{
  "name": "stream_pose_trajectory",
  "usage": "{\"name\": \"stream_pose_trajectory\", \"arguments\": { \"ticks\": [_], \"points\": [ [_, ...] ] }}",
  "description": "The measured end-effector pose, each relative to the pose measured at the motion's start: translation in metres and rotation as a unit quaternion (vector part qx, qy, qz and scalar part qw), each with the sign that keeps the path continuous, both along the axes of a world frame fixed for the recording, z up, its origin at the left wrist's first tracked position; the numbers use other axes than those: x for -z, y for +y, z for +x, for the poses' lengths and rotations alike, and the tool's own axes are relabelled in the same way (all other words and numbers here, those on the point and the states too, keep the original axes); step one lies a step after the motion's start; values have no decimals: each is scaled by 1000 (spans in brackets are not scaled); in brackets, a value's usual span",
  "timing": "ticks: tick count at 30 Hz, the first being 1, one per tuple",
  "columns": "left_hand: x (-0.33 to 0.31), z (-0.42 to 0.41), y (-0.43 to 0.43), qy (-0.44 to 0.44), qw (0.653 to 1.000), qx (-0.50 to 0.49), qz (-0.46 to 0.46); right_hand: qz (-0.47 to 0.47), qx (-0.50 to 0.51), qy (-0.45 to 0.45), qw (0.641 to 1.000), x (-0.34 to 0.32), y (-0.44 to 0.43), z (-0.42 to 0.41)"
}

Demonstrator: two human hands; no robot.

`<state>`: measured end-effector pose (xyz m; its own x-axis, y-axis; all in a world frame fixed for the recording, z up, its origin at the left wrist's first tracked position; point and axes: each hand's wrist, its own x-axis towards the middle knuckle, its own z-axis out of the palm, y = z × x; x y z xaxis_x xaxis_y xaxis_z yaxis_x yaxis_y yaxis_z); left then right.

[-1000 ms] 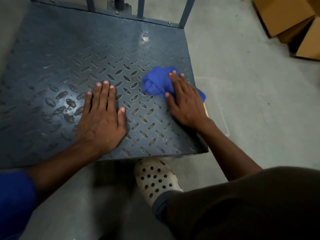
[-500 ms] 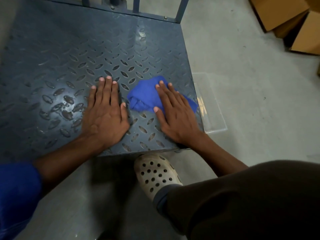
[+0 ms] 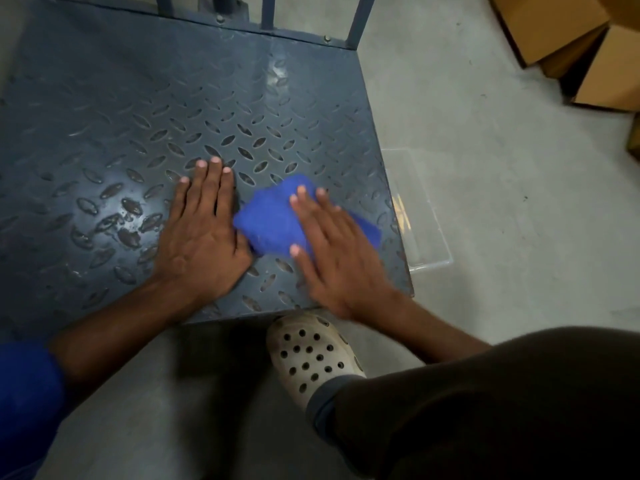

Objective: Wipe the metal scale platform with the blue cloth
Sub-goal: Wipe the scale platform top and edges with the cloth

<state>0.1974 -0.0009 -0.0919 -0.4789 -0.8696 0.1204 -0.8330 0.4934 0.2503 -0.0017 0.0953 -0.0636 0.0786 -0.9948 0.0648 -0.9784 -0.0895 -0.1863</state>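
Spreading under everything is a grey floor [image 3: 502,220], and on it sits the platform [image 3: 138,116], a dark blue-grey metal plate with a raised tread pattern that fills the left and middle of the view. Upright posts [image 3: 360,20] rise from its far edge. A leg [image 3: 502,403] in dark trousers takes up the lower right corner. Brown boxes [image 3: 554,26] stand on the floor at the upper right, well apart from the platform. A clear plastic tub [image 3: 422,230] lies on the floor just beside the platform's right edge. A pale shoe [image 3: 311,355] with round holes rests on the floor at the platform's near edge. A blue sleeve [image 3: 24,393] shows at the lower left.

The left hand [image 3: 202,237] lies flat on the platform, its fingers [image 3: 211,181] straight and pressed together, its thumb side touching the cloth. The right hand [image 3: 339,258], blurred, presses flat on top of the cloth, fingers [image 3: 304,206] straight and slightly spread.

The cloth [image 3: 273,223], bright blue and bunched, lies on the platform near its front right corner, between the two hands and partly under the right one.
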Motion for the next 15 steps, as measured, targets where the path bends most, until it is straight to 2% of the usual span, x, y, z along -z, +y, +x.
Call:
{"name": "stream_pose_trajectory", "arguments": {
  "ticks": [1,3,7,9,11,15],
  "points": [
    [0,3,-1,6,1000,8,0,18,-24,8,1000,0,25,4],
    [-1,6,-3,2,1000,10,6,42,-10,10,999,-5,50,-17],
    [-1,1,-1,-15,1000,3,-2,36,154,-2,987,-7,17,-84],
    [-1,-5,0,-14,1000,-6,-5,26,195,-6,980,-4,-8,-81],
    [0,-9,-2,-9,1000,-13,-8,15,155,7,988,1,-10,-52],
    [3,-2,-7,15,1000,13,-9,31,-8,39,999,-1,45,8]
  ]
}}
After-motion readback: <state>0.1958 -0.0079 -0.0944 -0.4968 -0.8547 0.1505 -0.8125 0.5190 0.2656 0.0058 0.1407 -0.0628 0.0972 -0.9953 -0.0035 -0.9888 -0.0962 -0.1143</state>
